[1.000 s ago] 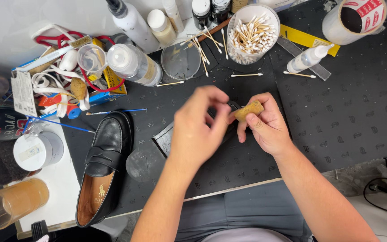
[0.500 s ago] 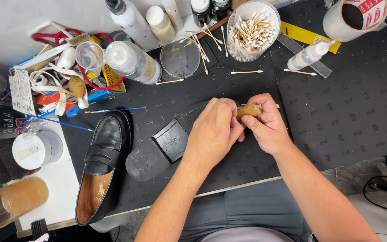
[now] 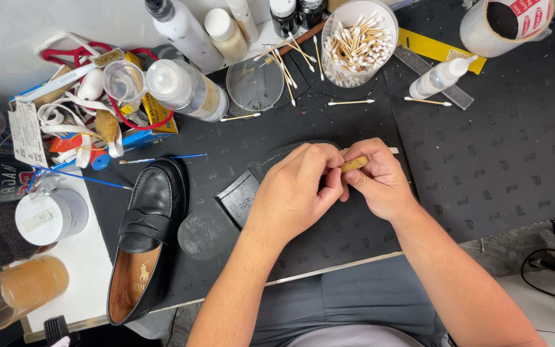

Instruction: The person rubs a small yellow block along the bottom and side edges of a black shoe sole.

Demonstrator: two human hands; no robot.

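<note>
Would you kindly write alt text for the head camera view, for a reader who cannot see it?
Two bare hands, left hand and right hand, meet over a black work mat, pinching a small tan piece above a dark shoe sole. A black loafer lies to the left; a cup of cotton swabs and bottles stand behind.

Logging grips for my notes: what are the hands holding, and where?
Both hands, left and right, pinch a small tan stick-like piece; only its middle shows.

A single head-worn camera looks steeply down, close over the black mat [image 3: 496, 167], with the lap at the bottom edge.
</note>
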